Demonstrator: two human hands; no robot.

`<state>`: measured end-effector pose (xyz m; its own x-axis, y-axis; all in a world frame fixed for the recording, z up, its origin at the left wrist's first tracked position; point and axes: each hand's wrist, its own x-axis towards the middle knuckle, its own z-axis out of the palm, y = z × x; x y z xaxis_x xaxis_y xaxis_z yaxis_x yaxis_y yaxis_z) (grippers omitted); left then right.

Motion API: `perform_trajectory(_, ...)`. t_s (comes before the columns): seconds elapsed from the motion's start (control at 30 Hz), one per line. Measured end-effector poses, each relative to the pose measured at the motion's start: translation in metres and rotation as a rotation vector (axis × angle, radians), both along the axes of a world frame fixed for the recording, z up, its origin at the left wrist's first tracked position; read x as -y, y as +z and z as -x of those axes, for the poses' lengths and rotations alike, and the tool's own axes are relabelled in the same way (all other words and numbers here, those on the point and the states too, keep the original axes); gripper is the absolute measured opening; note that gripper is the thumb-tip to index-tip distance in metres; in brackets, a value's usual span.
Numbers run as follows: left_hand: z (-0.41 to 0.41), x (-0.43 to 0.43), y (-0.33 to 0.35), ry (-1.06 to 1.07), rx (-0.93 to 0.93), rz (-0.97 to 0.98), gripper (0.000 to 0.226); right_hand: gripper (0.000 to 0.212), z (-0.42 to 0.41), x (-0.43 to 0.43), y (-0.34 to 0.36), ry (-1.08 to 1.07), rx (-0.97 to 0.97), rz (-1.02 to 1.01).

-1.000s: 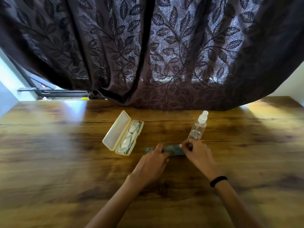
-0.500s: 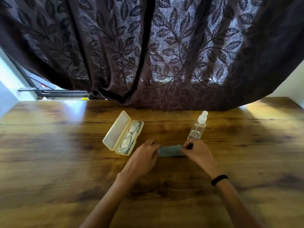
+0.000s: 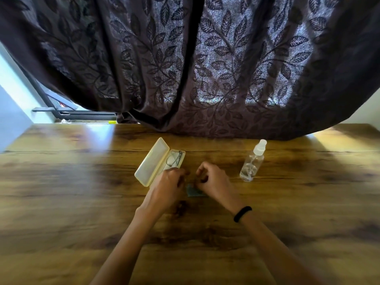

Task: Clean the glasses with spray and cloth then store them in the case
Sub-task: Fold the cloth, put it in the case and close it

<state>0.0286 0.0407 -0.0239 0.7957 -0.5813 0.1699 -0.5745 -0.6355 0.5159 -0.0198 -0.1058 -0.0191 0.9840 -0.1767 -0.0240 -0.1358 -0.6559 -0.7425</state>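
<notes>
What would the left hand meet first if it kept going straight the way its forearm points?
Probably the open glasses case with the glasses inside: the left hand already overlaps its near end, though whether they touch is unclear.

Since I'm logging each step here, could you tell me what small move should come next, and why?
Probably the left hand reaches into the open case to lift out the glasses. They lie in it uncleaned, the hand is right beside them, and the cloth lies ready on the table.
</notes>
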Motion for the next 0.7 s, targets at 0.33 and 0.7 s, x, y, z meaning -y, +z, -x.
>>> perform_trajectory(0.33,-0.002,0.011,-0.007,-0.022,0.017,-0.098,0.018,0.011,0.005,0.029,-0.009,-0.14,-0.028,0.029)
perform_trajectory(0.7,-0.006,0.027,-0.009,-0.151,0.002,-0.275,0.031,0.021,0.01,0.025,-0.024,-0.107,-0.224,0.2)
